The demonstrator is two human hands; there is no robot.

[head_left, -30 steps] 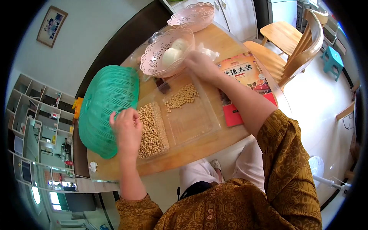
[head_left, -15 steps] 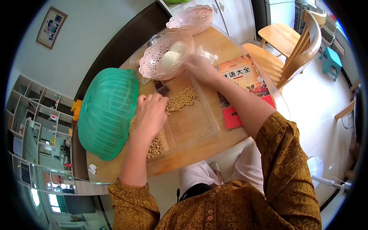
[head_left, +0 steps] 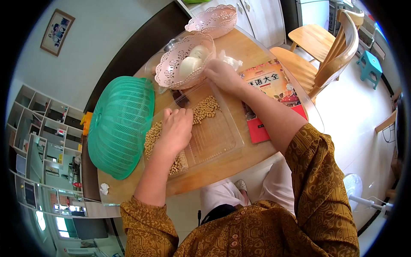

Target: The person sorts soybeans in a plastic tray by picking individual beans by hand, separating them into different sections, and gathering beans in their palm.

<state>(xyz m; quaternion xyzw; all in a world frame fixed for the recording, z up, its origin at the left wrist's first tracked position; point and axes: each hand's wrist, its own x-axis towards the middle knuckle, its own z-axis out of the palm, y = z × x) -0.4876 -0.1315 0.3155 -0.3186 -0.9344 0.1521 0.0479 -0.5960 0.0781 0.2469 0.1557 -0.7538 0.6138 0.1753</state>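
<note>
My left hand point(head_left: 176, 128) is closed over the clear plastic tray point(head_left: 222, 147), palm down, between two groups of beans; what its fingers hold is hidden. Yellowish beans point(head_left: 153, 139) lie in the left part, and a smaller pile of beans point(head_left: 206, 108) lies at the tray's far side. My right hand point(head_left: 222, 75) grips the near right rim of a pink lace-patterned basket point(head_left: 171, 68), fingers partly hidden behind the rim. White rounded items point(head_left: 190, 66) sit inside that basket.
A green mesh cover point(head_left: 122, 124) stands at the table's left. Behind is another pink basket point(head_left: 214, 21). A red and orange book point(head_left: 274, 92) and crumpled white tissue point(head_left: 230, 61) lie to the right. Wooden chairs point(head_left: 312, 40) stand beyond the table point(head_left: 201, 180).
My left hand has moved right, from the left beans to the middle of the tray, its fingers now drawn together. My right hand stays at the basket rim.
</note>
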